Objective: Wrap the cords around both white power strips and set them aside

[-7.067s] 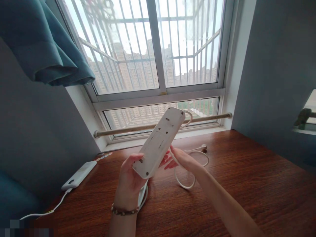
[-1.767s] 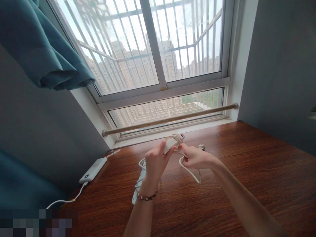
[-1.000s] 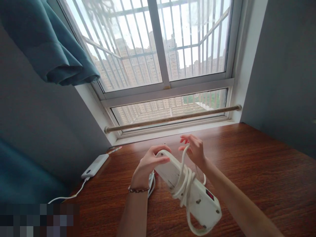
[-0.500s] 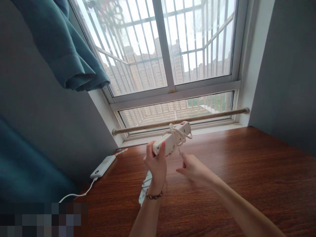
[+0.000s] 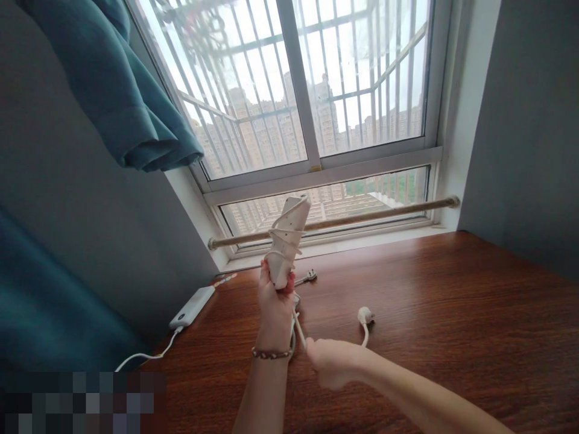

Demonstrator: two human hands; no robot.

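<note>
My left hand point(image 5: 277, 298) grips the lower end of a white power strip point(image 5: 286, 241), raised and tilted above the tabletop. A white cord point(image 5: 286, 231) runs in several loops around the strip. Closed around the cord's lower length is my right hand point(image 5: 332, 361), lower and to the right; the cord is stretched between the two hands. Its plug appears to be the white plug point(image 5: 364, 315) just beyond my right hand. Another plug point(image 5: 310, 275) lies on the table, and behind my left wrist a second pale object with a cord is mostly hidden.
The brown wooden tabletop point(image 5: 443, 313) reaches to the window sill. A white power bank point(image 5: 193, 306) with a cable lies at the left. A horizontal rail point(image 5: 384, 212) crosses before the barred window. A blue curtain point(image 5: 136, 120) hangs at upper left.
The power strip has swung more upright and turned over, its red switch now out of view. My right hand has pulled down and toward me with the cord; both plugs have come into view.
</note>
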